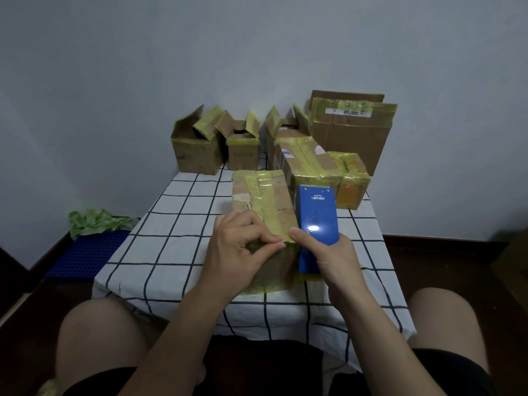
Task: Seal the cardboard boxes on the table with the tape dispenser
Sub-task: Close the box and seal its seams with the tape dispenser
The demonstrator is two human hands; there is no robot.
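Observation:
A long cardboard box (pixel 261 197) with yellow tape along its top lies in the middle of the checked table (pixel 171 247), its near end toward me. My left hand (pixel 241 247) pinches the yellow tape at the box's near top edge. My right hand (pixel 328 252) grips the blue tape dispenser (pixel 315 215), which stands against the box's right side; its thumb touches the box's near right corner. Yellow tape runs down the box's near face, partly hidden by my hands.
Two taped boxes (pixel 308 161) (pixel 351 178) lie right behind the dispenser. Three open-flapped boxes (pixel 197 144) (pixel 243 144) (pixel 283 124) and a large box (pixel 351 130) stand along the far edge by the wall. Crumpled green material (pixel 97 221) and a blue mat (pixel 85 252) lie on the floor at left.

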